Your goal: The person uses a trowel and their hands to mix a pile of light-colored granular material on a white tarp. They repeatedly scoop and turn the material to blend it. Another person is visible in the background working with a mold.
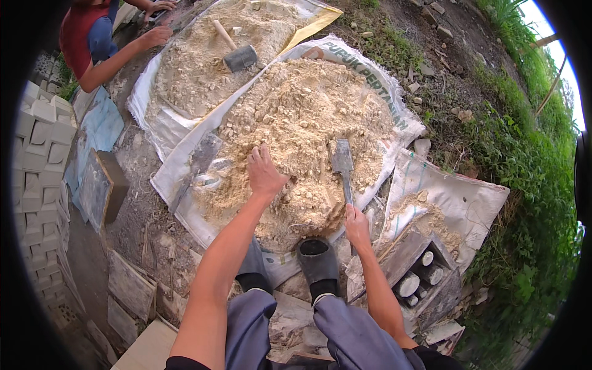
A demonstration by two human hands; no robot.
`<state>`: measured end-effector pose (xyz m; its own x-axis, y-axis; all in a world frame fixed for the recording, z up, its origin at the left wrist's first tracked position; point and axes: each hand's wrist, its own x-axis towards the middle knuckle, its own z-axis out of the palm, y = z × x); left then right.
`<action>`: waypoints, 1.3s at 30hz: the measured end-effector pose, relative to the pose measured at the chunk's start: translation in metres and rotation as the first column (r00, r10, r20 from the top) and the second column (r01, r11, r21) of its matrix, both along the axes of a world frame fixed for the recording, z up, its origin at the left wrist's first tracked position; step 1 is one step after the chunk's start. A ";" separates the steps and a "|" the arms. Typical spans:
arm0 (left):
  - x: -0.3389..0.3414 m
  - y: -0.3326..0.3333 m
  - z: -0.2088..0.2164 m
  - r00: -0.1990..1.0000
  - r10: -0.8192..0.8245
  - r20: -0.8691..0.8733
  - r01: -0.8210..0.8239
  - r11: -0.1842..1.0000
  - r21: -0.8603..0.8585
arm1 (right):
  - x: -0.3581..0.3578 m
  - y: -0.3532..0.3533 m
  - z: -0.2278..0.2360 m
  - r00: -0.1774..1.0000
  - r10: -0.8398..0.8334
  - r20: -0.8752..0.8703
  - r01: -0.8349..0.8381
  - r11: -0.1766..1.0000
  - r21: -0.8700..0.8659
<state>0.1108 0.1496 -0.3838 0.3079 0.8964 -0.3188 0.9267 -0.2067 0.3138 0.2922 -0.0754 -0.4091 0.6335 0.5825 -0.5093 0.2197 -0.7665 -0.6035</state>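
A broad heap of pale yellow, crumbly sandy material [308,92] lies on a white woven sack [404,117] in front of my feet. My left hand [266,174] reaches down onto the heap, its fingers apart and touching the loose material, with no tool in it. In my right hand [357,227] is the handle of a flat trowel [342,157] with a squarish grey metal blade. That blade rests on the right part of the heap, pointing away from me.
A mallet [239,57] lies on a second heap behind. At the upper left another person's arm [132,52] reaches in. Patterned pale blocks [40,142] are stacked at left. A box mould with round cores [419,274] sits right of my boots [317,262]. Greenery [524,185] borders the right.
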 end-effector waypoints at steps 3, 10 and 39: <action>-0.003 -0.002 -0.032 0.997 -0.023 0.080 0.003 0.970 0.242 | -0.012 0.010 0.014 0.999 -0.021 -0.044 0.022 0.999 0.026; -0.006 0.016 0.011 0.833 0.237 0.499 -0.131 0.962 -0.239 | -0.011 0.005 0.015 0.999 -0.043 -0.019 0.044 0.998 0.044; -0.002 0.039 -0.037 0.729 -0.582 0.361 0.457 0.806 0.376 | -0.018 0.017 0.035 0.748 -0.165 -0.643 0.289 0.953 0.093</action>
<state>0.1090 0.1886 -0.4213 0.7967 0.5781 0.1763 0.4211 -0.7402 0.5243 0.2743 -0.0588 -0.3742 0.3381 0.5808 -0.7405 -0.4181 -0.6123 -0.6711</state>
